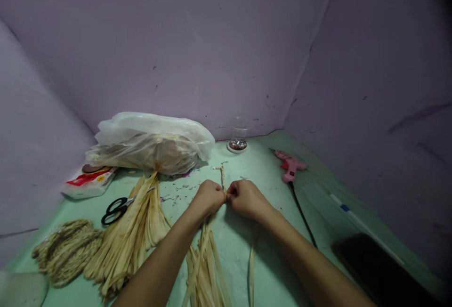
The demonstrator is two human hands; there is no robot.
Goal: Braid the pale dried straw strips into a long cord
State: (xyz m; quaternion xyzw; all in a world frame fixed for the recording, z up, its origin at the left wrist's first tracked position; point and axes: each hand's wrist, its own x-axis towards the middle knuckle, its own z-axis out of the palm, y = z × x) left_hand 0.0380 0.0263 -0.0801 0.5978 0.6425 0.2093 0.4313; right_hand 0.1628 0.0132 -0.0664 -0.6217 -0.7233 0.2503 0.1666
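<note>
A short, thin braid (223, 175) of pale dried plant fibre stands out beyond my two hands, near the middle of the table. My left hand (212, 195) is closed on its near end. Pressed close beside it, my right hand (244, 197) pinches the braid too. Loose fibre strips (208, 269) trail from under my left hand toward the table's front edge. One more strip (252, 269) hangs below my right wrist. The fingertips partly hide the spot where the strips cross.
Left lie a fibre bundle (141, 222), black-handled scissors (116, 210), a braided coil (68, 250) and a red-and-white packet (90, 182). Behind is a plastic bag (151, 142) of fibre. Beads fill a small container (238, 144). A pink glue gun (291, 165) and dark object (377, 264) lie right.
</note>
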